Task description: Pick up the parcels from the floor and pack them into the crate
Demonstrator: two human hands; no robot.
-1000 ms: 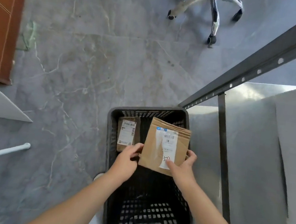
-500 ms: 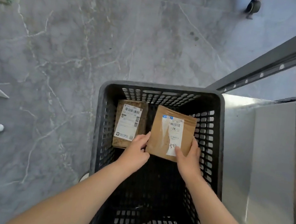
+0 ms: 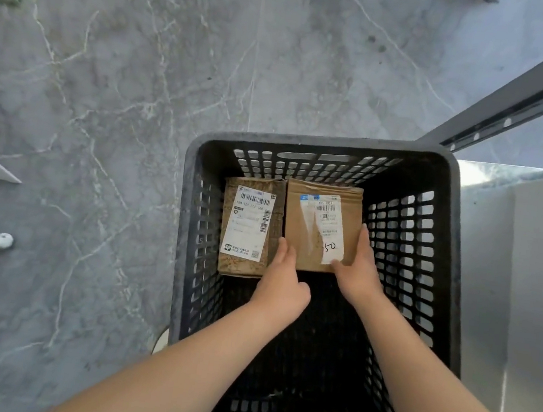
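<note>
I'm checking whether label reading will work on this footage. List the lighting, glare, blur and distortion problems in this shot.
Head view: the wide lens bows the crate rim; light glares off the metal panel to its right; the crate's floor sinks into near black; tape sheen streaks the label on the right parcel; the barcode on the left parcel is crisp, its small print unreadable.

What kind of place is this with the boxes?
Probably a parcel storeroom or mailroom, though that is not certain. Two parcels with barcode labels lie in a black crate, a metal rack stands beside it, on a grey tiled floor.
</note>
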